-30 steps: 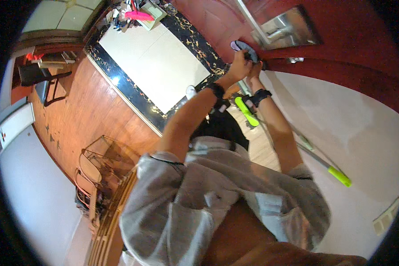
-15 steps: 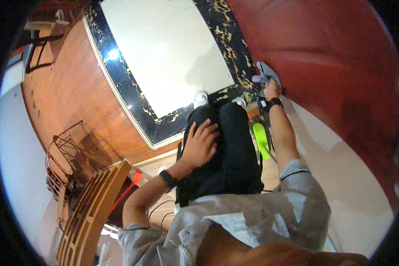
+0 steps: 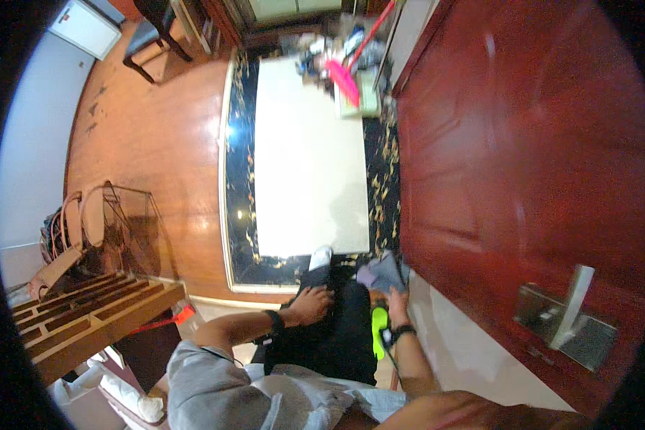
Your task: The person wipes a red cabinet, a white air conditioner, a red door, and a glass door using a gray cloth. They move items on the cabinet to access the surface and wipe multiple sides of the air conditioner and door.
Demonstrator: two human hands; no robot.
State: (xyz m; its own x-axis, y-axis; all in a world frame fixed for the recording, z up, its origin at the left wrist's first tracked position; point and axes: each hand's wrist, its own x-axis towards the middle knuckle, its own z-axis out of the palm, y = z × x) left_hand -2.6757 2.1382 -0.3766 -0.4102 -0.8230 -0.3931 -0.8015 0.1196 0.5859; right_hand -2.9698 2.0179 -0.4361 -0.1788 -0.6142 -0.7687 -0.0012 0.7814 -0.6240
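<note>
My left hand (image 3: 311,305) lies on the knee of my black trousers (image 3: 321,333), fingers spread along the cloth and holding nothing. Low on the right, my right hand (image 3: 398,302) is closed round a soft-looking grey and lavender shoe-like item (image 3: 385,271). Motion blur hides its exact kind. Right beside that hand and the dark wristband is a bright green, long rounded piece (image 3: 379,332). A white shoe (image 3: 321,256) on my foot shows beyond my knee, at the near edge of the pale floor panel (image 3: 308,158).
A red panelled door (image 3: 473,143) with a metal handle (image 3: 575,304) fills the right side. Ahead, a pink broom (image 3: 342,82) stands by a heap of mixed items. On the left are a wooden slatted rack (image 3: 93,315), folded chairs (image 3: 92,215) and a dark chair (image 3: 150,46).
My view has swung, bringing the door handle and pink broom into sight. The left hand stays on my leg; the right still holds the grey and lavender item, now close beside my knee.
</note>
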